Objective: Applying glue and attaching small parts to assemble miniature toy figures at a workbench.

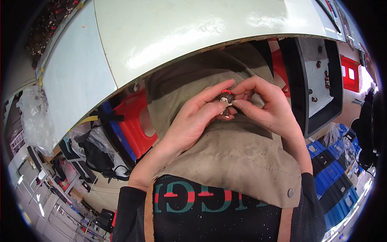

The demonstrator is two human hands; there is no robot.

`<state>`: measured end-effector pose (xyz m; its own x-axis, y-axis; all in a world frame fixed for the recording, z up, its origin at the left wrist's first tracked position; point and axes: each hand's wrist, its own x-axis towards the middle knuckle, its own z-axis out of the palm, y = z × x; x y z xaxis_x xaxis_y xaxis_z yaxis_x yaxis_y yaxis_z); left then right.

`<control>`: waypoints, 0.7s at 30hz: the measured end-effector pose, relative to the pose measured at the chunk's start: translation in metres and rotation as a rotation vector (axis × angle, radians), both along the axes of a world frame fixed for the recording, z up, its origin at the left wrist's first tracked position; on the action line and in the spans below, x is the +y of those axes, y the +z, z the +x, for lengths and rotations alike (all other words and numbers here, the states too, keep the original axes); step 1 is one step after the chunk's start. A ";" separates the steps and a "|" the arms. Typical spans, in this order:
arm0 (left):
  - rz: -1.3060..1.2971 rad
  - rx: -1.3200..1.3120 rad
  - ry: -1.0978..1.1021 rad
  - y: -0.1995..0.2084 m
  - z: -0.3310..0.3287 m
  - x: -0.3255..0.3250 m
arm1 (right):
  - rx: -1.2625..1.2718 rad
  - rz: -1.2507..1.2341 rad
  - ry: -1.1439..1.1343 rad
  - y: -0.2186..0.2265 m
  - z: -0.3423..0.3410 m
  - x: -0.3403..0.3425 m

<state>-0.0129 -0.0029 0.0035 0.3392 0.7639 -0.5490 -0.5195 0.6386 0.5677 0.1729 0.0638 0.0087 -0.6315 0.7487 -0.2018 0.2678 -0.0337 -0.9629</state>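
A small doll-like figurine point(226, 96) with brown hair, a red bow and a pale face is held up over my lap. My left hand point(200, 111) grips it between thumb and fingers, the thumb lying across its front. From the other side, my right hand point(262, 103) pinches with thumb and fingertips at the figurine's edge. Whether a small part sits between those right fingertips is hidden. A brown apron point(225, 149) covers my lap beneath both hands.
A pale worktable point(169, 36) curves across the front. To the right stands a black tray point(306, 101) with several small figurines on white lining. Blue crates point(328, 177) are stacked lower right. A red stool point(139, 121) and a clear plastic bag point(36, 117) are at the left.
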 end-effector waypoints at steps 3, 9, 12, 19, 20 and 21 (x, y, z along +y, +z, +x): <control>0.005 -0.020 -0.003 -0.003 -0.001 -0.001 | -0.001 -0.008 -0.003 0.000 -0.001 -0.001; 0.009 -0.061 -0.003 -0.006 -0.004 -0.001 | 0.021 -0.034 -0.022 0.000 -0.006 -0.002; 0.032 -0.058 -0.008 -0.009 -0.006 -0.004 | 0.027 -0.046 -0.027 -0.003 -0.009 -0.004; 0.078 -0.066 0.024 -0.007 -0.007 -0.009 | -0.005 -0.018 -0.054 0.004 -0.016 -0.007; 0.080 -0.066 0.030 -0.008 -0.008 -0.009 | -0.005 -0.016 -0.048 0.003 -0.016 -0.007; 0.066 -0.095 0.032 -0.008 -0.009 -0.009 | -0.011 0.010 -0.040 0.002 -0.015 -0.006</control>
